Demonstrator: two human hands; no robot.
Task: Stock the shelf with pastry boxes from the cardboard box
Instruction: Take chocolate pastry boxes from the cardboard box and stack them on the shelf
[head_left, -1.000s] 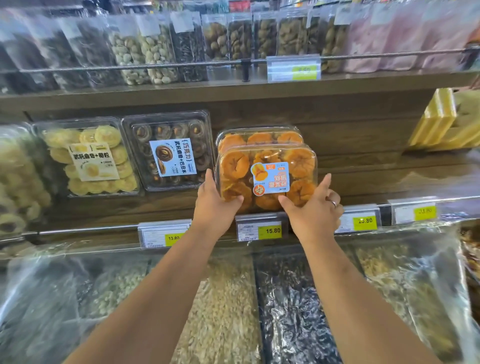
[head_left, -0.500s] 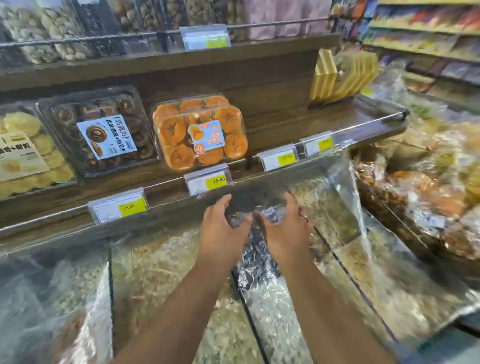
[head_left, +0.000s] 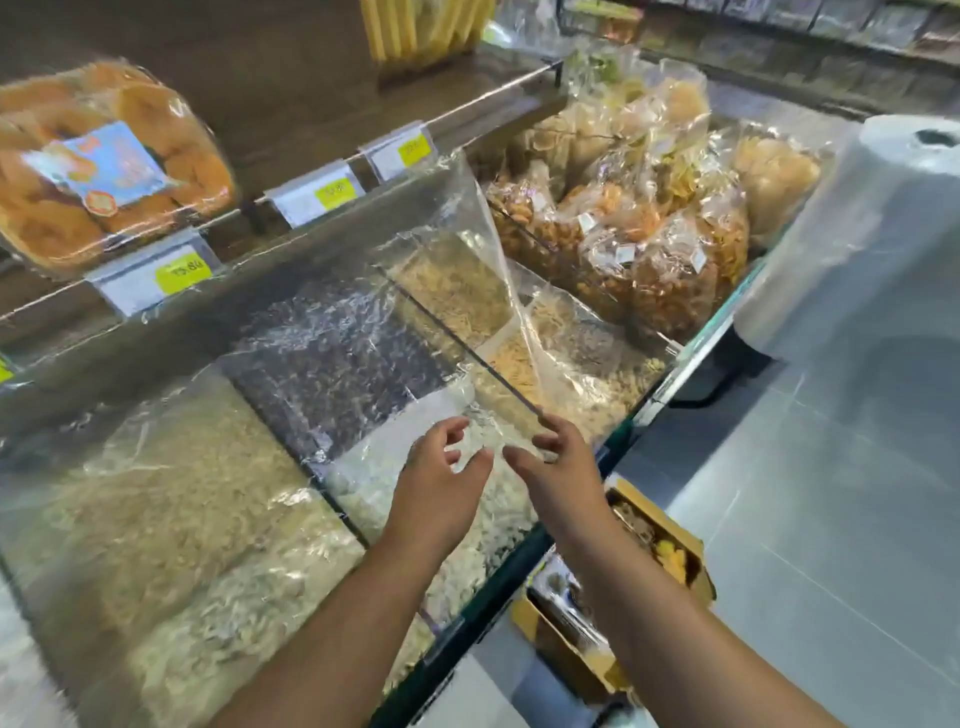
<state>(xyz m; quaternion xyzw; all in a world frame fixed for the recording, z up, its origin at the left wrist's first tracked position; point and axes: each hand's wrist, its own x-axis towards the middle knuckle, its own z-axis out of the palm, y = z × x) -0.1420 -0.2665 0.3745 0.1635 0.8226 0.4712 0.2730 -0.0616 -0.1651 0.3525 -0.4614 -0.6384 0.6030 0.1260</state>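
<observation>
A clear pastry box (head_left: 104, 166) of orange pastries with a blue label leans on the wooden shelf (head_left: 291, 88) at the upper left. My left hand (head_left: 441, 483) and my right hand (head_left: 558, 467) hover side by side over the plastic-covered bulk bins, both empty with fingers spread. Low on the floor to the right stands the cardboard box (head_left: 654, 566), open, with packed goods partly visible inside; my right forearm crosses over it.
Glass-walled bulk bins (head_left: 218, 499) under clear film fill the foreground. Bagged fried snacks (head_left: 649, 218) pile up at the right. A roll of plastic bags (head_left: 857, 228) stands at the far right. Price tags (head_left: 317, 197) line the shelf rail. Yellow packs (head_left: 426, 26) stand on the shelf.
Both hands let go of the orange pastry box on the shelf and drew back down over the bins. The view swung right and down, bringing the cardboard box into sight.
</observation>
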